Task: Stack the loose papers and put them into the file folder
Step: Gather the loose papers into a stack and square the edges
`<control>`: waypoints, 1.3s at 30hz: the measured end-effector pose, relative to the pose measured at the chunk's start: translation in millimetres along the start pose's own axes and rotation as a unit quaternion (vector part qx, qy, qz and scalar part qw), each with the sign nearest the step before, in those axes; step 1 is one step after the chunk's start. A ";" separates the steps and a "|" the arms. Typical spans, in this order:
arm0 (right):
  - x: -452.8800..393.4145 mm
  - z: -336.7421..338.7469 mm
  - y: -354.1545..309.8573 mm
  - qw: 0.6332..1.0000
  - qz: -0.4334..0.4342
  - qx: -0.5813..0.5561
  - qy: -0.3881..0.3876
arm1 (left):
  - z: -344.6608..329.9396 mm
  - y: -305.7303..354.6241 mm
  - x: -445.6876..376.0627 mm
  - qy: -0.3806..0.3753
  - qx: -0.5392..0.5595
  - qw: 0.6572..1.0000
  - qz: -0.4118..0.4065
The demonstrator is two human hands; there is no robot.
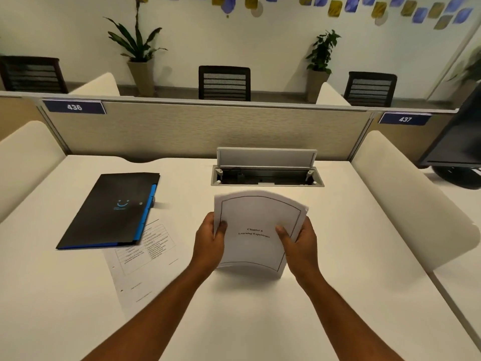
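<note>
A stack of white papers (256, 220) stands upright on its bottom edge at the middle of the white desk (338, 256); the top sheet has a black border and a chapter title. My left hand (209, 241) grips its left edge and my right hand (299, 238) grips its right edge, thumbs on the front. A black file folder (112, 212) with blue edges lies shut to the left. One loose printed sheet (138, 264) with a table lies flat on the desk, partly tucked under the folder's near corner.
An open cable hatch (266, 173) with a raised lid sits just behind the papers. A fabric partition (203, 128) closes the back of the desk, cream dividers (406, 199) stand at both sides, and a dark monitor (455, 142) is at the far right.
</note>
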State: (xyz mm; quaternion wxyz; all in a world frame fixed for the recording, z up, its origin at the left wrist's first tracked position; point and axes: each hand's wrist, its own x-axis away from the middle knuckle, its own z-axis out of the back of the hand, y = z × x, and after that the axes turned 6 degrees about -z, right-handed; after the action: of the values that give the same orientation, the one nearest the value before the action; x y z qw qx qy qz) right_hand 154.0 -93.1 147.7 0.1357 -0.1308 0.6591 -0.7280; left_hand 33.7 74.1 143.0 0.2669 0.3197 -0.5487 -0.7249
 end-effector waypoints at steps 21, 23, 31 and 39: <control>-4.2 2.7 -21.5 0.938 0.265 0.207 0.090 | -11.1 -18.5 11.6 -0.012 -0.007 0.999 0.036; -5.5 4.7 -9.3 0.976 0.167 0.128 0.059 | -11.6 -20.0 8.5 -0.004 -0.005 0.999 0.049; 1.6 -0.5 56.6 0.985 -0.090 0.120 -0.085 | -3.9 -24.6 5.4 0.046 0.016 0.995 0.092; 1.6 5.5 69.2 0.981 -0.120 0.124 -0.091 | 46.9 -81.9 27.3 0.208 -0.276 0.921 0.180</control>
State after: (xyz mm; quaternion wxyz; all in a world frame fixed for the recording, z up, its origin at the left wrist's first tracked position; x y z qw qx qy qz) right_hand 156.3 -105.3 79.4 0.1220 -0.2571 0.5283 -0.8000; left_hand -22.6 104.1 68.3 0.5789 0.2727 -0.3076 -0.7042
